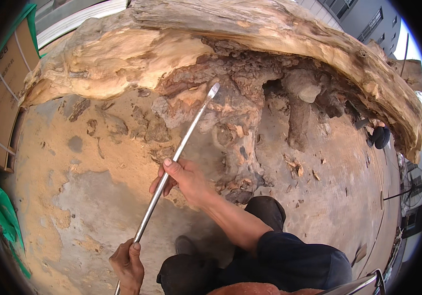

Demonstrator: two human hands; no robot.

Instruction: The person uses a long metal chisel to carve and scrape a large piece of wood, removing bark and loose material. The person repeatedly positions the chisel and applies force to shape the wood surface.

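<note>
- A long metal bar (179, 147) runs from 6 o'clock up toward 12, its flat tip touching the reddish rotten wood under a huge tree stump (230, 44).
- The right hand (181, 178) wraps closed around the bar's middle.
- The left hand (128, 263) grips the lower end; the bar's end is cut off at the bottom edge.
- Hollows in the stump at 2 o'clock are dark.
- Bare sandy ground (88, 196) lies open at 8 o'clock.
- A cardboard box (1, 93) stands at 9 o'clock.

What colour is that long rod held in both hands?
The long metal rod is shiny silver-grey, seen best in the head view.
</note>
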